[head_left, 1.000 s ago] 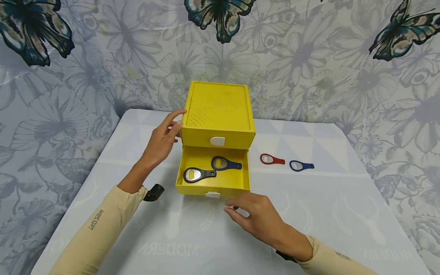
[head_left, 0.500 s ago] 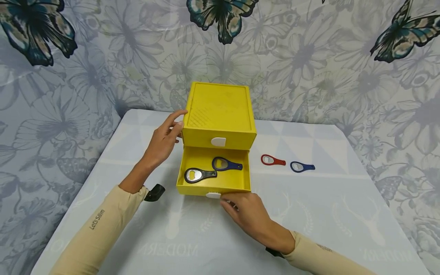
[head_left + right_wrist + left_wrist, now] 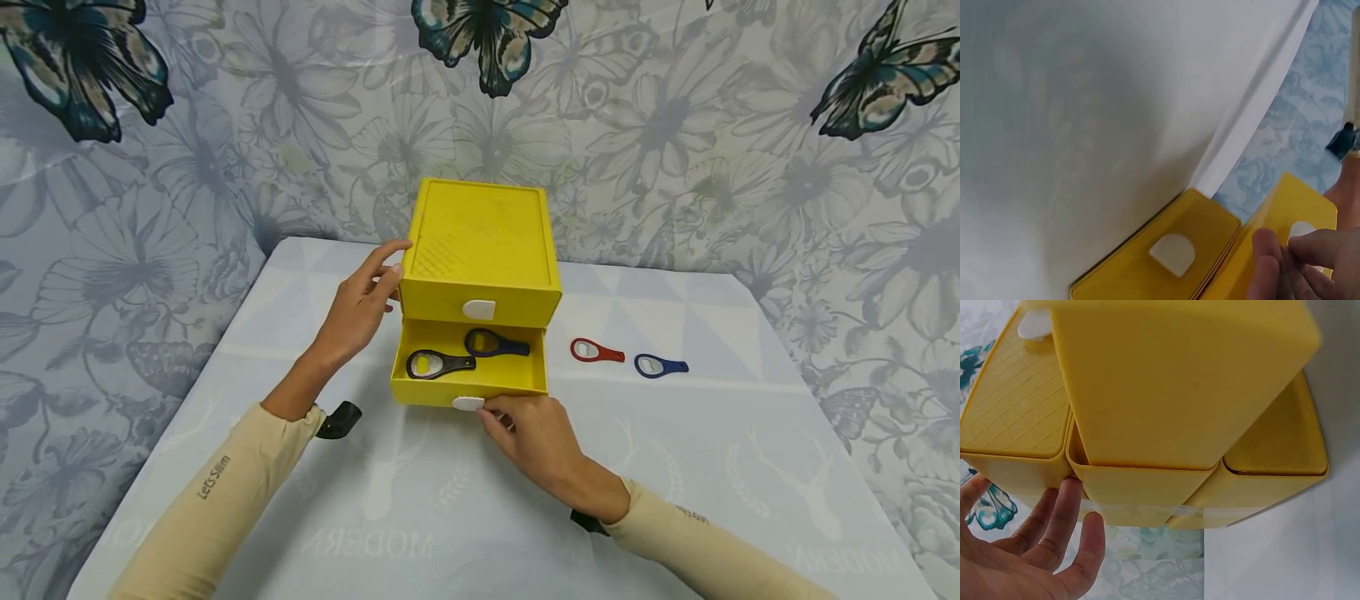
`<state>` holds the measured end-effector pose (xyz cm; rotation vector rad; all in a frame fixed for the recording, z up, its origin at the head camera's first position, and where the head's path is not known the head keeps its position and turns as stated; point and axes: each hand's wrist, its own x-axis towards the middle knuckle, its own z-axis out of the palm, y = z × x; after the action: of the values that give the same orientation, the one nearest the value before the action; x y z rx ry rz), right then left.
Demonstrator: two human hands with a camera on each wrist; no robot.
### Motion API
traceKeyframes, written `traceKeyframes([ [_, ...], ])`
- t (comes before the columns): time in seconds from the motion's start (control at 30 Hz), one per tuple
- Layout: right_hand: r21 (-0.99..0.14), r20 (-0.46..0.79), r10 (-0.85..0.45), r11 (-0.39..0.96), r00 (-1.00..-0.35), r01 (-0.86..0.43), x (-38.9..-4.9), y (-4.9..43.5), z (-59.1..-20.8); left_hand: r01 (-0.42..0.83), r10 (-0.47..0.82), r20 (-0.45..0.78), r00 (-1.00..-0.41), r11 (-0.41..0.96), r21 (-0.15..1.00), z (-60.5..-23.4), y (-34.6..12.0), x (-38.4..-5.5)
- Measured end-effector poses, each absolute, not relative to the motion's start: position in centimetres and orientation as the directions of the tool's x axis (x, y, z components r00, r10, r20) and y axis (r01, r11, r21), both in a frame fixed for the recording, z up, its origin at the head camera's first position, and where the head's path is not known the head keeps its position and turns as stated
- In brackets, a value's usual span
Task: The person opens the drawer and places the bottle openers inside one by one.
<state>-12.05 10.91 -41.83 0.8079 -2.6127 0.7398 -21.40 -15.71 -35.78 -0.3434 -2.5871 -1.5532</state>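
Note:
A yellow drawer box [image 3: 480, 233] stands mid-table, its middle drawer [image 3: 431, 392] partly pulled out. Inside lie a black bottle opener [image 3: 450, 364] and a dark blue bottle opener [image 3: 513, 347]. My right hand [image 3: 532, 437] is at the drawer front, thumb and curled fingers pinching the white handle [image 3: 468, 403]; in the right wrist view the fingers partly cover this handle. My left hand [image 3: 352, 308] touches the box's left side with spread fingers [image 3: 1063, 515]. On the table to the right lie a red bottle opener [image 3: 596, 350] and a blue bottle opener [image 3: 660, 366].
Above the pulled-out drawer sits a closed top drawer with a white handle [image 3: 478, 310]. A closed bottom drawer [image 3: 1141, 269] shows in the right wrist view. A patterned cloth [image 3: 405, 517] covers the table, and a floral curtain [image 3: 660, 125] hangs behind it.
My right hand has moved left onto the drawer handle. The drawer has slid partway inward with both openers in it. My left hand has stayed against the box.

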Motion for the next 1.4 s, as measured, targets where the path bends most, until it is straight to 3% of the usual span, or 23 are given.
traceKeyframes([
  [0.77, -0.457, 0.404, -0.395, 0.694, -0.825, -0.556, -17.8, 10.8, -41.6, 0.234, 0.132, 0.195, -0.972, 0.458, 0.858, -35.8, -15.7, -21.6],
  [1.4, -0.475, 0.415, -0.373, 0.689, -0.83, -0.548, -20.1, 10.7, -41.6, 0.217, 0.111, 0.187, -0.976, 0.474, 0.854, -35.4, -15.2, -21.6],
])
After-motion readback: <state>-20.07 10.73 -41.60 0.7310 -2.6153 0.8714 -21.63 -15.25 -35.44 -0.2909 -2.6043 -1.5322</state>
